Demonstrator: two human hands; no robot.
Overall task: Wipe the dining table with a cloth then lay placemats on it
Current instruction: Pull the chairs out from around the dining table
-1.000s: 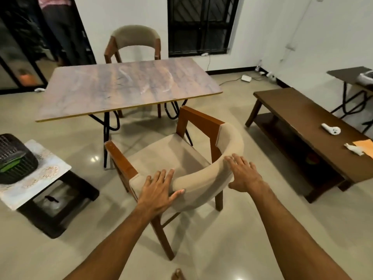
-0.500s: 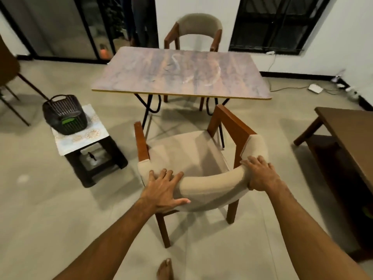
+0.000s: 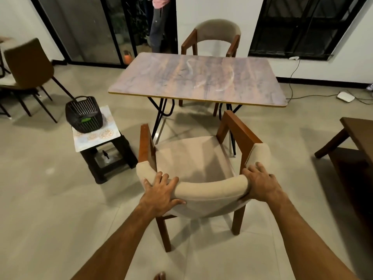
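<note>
The dining table (image 3: 153, 81) with a wood-grain top carrying pale smeared streaks stands ahead of me. Between me and the table is a wooden chair with a beige padded backrest (image 3: 210, 188). My left hand (image 3: 161, 190) grips the left part of that backrest, fingers over the top and thumb on the back. My right hand (image 3: 260, 182) grips its right end the same way. A patterned placemat (image 3: 94, 136) lies on a black stool to the left, under a dark basket (image 3: 83, 114). No cloth is plain to see.
A second padded chair (image 3: 216, 35) stands beyond the table. Brown chairs (image 3: 28, 69) are at the far left, a dark low wooden table (image 3: 359, 138) at the right. A cable and white adapter (image 3: 345, 96) lie on the floor. A person (image 3: 159, 21) stands in the doorway.
The chair has swung round with both my hands on its backrest and now faces the table more squarely. The view has turned left, so the low table has slid to the right edge.
</note>
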